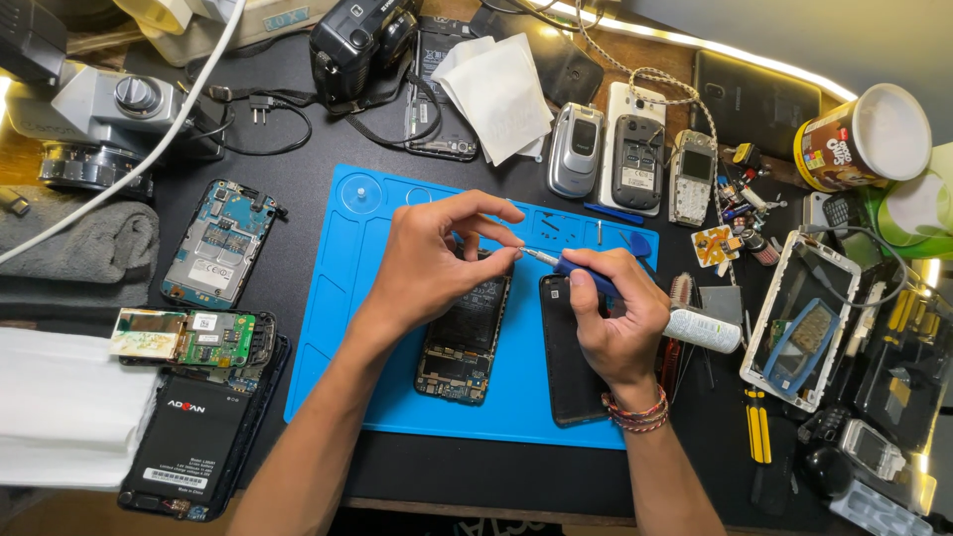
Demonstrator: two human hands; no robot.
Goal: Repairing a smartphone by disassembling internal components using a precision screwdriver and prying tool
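Screwdriver (576,268) gripped in your right hand (620,323); left hand (432,263) fingers pinch its tip, steadying it over opened phone (465,337) on blue mat (342,298).

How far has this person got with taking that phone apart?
Done: the back cover is off and lies beside the opened phone on the blue mat. In hand: the right hand holds a screwdriver whose tip meets the left hand fingers. Left: the phone's board remains in its frame.

Bright, sharp view; a light strip (754,55) glares at the top right, edges slightly bowed.
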